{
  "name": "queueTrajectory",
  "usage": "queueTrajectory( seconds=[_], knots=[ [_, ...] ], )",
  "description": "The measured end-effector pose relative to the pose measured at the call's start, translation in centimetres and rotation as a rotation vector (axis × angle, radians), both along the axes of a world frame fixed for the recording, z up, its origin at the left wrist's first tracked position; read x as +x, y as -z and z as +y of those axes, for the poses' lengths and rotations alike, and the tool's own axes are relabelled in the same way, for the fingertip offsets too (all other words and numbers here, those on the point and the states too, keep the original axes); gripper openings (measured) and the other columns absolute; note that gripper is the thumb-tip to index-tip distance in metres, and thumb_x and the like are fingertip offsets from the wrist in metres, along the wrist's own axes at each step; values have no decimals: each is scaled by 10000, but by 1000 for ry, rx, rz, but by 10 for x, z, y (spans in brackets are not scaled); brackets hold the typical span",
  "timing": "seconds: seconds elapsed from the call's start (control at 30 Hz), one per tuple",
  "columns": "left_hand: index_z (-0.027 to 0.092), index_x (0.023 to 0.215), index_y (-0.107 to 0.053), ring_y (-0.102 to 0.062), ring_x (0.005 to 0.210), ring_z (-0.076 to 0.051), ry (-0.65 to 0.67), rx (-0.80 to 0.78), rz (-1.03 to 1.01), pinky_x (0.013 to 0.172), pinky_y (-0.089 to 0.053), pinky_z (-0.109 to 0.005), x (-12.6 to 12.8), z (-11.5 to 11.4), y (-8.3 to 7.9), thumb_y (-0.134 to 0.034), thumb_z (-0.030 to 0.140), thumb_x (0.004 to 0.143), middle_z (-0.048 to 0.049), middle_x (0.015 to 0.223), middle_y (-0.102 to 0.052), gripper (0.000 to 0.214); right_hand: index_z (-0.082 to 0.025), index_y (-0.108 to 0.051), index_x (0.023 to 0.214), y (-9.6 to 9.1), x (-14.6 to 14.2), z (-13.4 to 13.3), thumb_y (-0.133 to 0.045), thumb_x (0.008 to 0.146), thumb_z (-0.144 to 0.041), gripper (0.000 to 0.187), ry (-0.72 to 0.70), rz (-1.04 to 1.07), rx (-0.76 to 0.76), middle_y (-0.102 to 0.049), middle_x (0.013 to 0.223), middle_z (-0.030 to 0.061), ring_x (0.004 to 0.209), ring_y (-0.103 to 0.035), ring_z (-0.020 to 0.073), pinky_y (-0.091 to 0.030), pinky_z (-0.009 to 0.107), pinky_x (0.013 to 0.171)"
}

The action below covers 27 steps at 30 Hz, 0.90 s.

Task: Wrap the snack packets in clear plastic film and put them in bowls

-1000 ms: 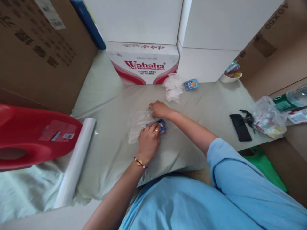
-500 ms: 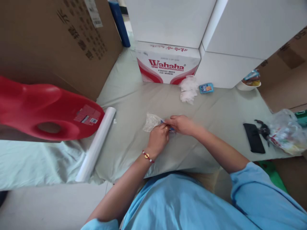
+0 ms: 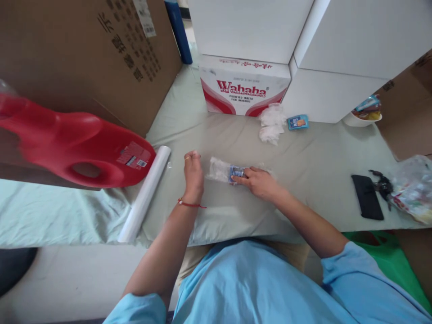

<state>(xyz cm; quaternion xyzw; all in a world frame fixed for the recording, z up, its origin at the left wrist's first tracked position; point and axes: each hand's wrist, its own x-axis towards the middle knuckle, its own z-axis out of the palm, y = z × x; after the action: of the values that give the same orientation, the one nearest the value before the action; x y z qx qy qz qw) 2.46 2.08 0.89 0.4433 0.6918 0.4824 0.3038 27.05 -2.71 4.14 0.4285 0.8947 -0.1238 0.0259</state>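
A small blue packet (image 3: 237,172) lies on a strip of clear bubble wrap (image 3: 218,170) on the cloth-covered table. My right hand (image 3: 262,182) is closed over the packet's right part, with the index finger across its lower edge. To the left of the wrap and apart from it is my left hand (image 3: 193,174), raised with its fingers curled together; whether something small sits in the fingertips cannot be made out. Near it, on the cloth, lies a tiny clear scrap (image 3: 169,165).
A white roll (image 3: 145,193) and a red jug (image 3: 87,148) stand at left. Behind are a Wahaha box (image 3: 243,90), crumpled white wrap (image 3: 272,122) and another blue packet (image 3: 297,122). A black phone (image 3: 367,197), keys (image 3: 384,185) and plastic bag (image 3: 411,186) lie at right.
My left hand has left the packet and moved leftward, near the roll. My right hand stays at the packet, and more of the packet and wrap now shows. The view has shifted slightly.
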Motion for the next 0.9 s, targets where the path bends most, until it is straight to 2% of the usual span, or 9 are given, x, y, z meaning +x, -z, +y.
queueTrajectory(
  seconds=[0.07,0.17,0.27,0.33,0.43,0.53,0.63,0.8,0.9],
  knots=[
    [169,1153,-628,-645,1202,-234,135,-41,53,1044,-472,-373,2,10,-7,-503,506,1024,-141,1274,-708,382,-353,-670,1455,-2,-2,-1,-439,1069,-180,481,1,20,-1,-671,1166,114,1038,-568,262,-428,332,829],
    [174,1042,-690,-665,1133,-277,502,-131,316,1032,-476,-387,6,12,-18,-748,486,824,-116,1121,-750,385,-350,-716,1394,0,-1,-1,-460,1070,-209,437,23,103,-24,-650,1136,115,1035,-558,261,-439,336,871],
    [203,813,-669,-670,899,-237,797,-207,522,875,-502,-339,0,0,-29,-738,380,745,-47,857,-722,202,-334,-745,1341,7,5,0,-485,1058,-202,406,52,202,-73,-623,1130,94,1010,-546,232,-446,324,904],
    [217,714,-595,-614,724,-185,806,-242,480,724,-473,-293,-5,-12,-35,-669,341,765,-1,704,-647,154,-321,-757,1314,13,8,1,-508,1037,-164,404,48,274,-100,-610,1122,81,991,-538,212,-445,320,923],
    [223,738,-545,-565,605,-148,682,-258,219,607,-423,-260,0,-28,-41,-644,350,780,36,634,-596,166,-289,-781,1262,18,8,4,-518,1021,-128,391,22,349,-120,-599,1082,81,962,-529,203,-448,331,931],
    [212,822,-563,-601,599,-142,604,-239,-116,595,-453,-249,27,-38,-41,-673,391,800,25,658,-629,211,-238,-798,1181,17,5,4,-535,987,-93,358,2,343,-112,-606,1072,95,986,-526,221,-461,361,945],
    [175,897,-634,-656,649,-151,549,-233,-260,644,-511,-262,57,-38,-37,-619,378,878,-25,723,-691,204,-198,-782,1174,10,7,0,-633,919,-118,306,-8,349,-87,-623,1156,134,1081,-535,268,-479,431,992],
    [165,1037,-756,-734,1004,-206,623,-129,-24,932,-587,-358,75,-37,-31,-420,210,943,-98,1056,-779,352,-236,-681,1387,2,30,-8,-624,982,-312,416,-37,553,-166,-654,1317,156,1236,-591,292,-478,495,1082],
    [162,1067,-786,-679,1189,-228,748,11,297,1087,-535,-395,76,-44,-26,-441,120,892,-121,1245,-741,390,-247,-686,1344,13,43,-7,-502,1046,-348,364,167,708,-197,-698,1254,118,1133,-671,238,-534,426,1018]
  ],
)
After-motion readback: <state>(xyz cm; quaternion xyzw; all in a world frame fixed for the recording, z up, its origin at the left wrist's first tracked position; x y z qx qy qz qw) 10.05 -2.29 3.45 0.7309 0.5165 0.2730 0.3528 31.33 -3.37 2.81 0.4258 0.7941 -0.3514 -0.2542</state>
